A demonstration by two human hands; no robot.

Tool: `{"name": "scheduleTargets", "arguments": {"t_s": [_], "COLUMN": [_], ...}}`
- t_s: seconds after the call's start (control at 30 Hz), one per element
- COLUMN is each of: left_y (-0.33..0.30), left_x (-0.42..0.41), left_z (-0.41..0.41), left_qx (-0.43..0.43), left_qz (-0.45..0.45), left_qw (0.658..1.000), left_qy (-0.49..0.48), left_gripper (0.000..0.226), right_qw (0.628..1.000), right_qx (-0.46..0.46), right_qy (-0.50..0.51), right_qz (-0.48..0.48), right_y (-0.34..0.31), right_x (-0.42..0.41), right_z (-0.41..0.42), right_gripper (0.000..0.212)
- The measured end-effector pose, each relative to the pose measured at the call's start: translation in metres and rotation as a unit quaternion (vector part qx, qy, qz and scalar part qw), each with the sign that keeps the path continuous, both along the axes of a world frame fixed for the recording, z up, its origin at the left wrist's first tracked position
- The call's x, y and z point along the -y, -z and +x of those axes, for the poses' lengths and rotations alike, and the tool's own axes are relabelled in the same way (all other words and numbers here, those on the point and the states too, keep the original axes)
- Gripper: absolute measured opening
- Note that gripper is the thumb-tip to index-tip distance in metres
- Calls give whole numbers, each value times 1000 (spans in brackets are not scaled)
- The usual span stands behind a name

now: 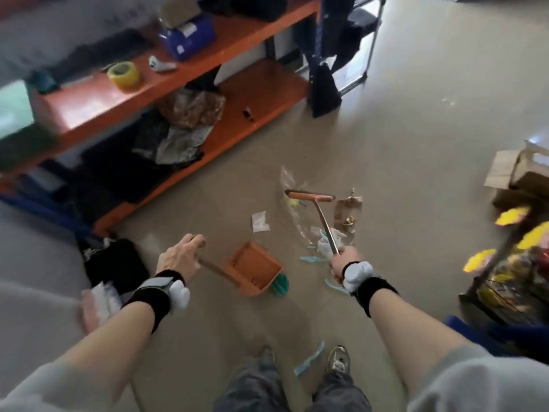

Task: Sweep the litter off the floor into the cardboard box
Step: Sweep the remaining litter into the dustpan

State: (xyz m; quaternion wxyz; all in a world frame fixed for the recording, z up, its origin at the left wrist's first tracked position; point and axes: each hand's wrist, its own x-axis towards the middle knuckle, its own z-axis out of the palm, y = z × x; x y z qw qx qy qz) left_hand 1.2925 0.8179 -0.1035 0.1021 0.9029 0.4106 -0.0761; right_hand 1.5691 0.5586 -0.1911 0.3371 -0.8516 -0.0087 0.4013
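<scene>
Step in hand: gathering litter with the broom, nothing in the pan yet as far as I can see.

Left hand (181, 257) is wrapped round the handle of the orange dustpan (255, 270), pan mouth facing away, close to the floor; can't tell if it touches. Right hand (341, 264) grips the thin handle of the broom (310, 197), whose head sits out ahead among the litter.

Litter on the floor (416, 144):
- clear plastic bag (292, 200) under and beside the broom head
- brown paper piece (347, 212) just right of the broom handle
- small white packet (260, 223) between pan and broom head
- crumpled white scrap (325, 243) by the broom handle near the right hand
- teal strips (310, 359) scattered near the feet and under the right hand
- green object (280, 285) touching the pan's near corner

Cardboard box (514, 176) is at the far right edge, flaps open, well apart from the pile.

Next move, my read: draw the broom head back toward the pan mouth, pan edge flat on the floor. Risk: the light plastic bag slides over the lip or catches on the bristles.
</scene>
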Motion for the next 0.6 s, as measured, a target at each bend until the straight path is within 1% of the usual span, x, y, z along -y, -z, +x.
{"name": "scheduleTargets", "arguments": {"t_s": [0.03,0.07,0.13,0.2,0.23,0.3,0.37,0.43,0.53,0.6], "left_y": [-2,-5,-6,1,2,10,22,33,52,66], "left_x": [-11,-13,-40,-84,-89,-125,-157,-182,-216,-231], "left_z": [3,4,6,5,3,5,9,19,33,40], "left_qx": [3,9,11,13,16,16,14,10,3,0], "left_qz": [5,11,18,22,23,12,11,5,0,-3], "left_qw": [1000,1000,1000,1000,1000,1000,1000,1000,1000,1000], "left_qy": [-7,-1,-9,-17,-14,-13,-7,6,9,20], "left_gripper": [21,20,21,23,23,21,18,15,16,16], "right_qw": [1000,997,994,992,991,990,991,994,998,997], "right_qx": [13,32,60,83,87,95,93,83,34,-7], "right_qy": [-18,-41,-71,-74,-79,-73,-68,-39,-9,-5], "right_qz": [-23,-48,-60,-64,-68,-73,-71,-59,-55,-78], "right_y": [-3,-10,-13,-3,-3,8,18,36,75,96], "right_x": [-15,-18,-45,-90,-97,-140,-180,-214,-254,-267], "right_z": [4,3,7,15,19,32,44,60,83,88], "right_gripper": [12,12,23,28,28,27,26,27,31,30]}}
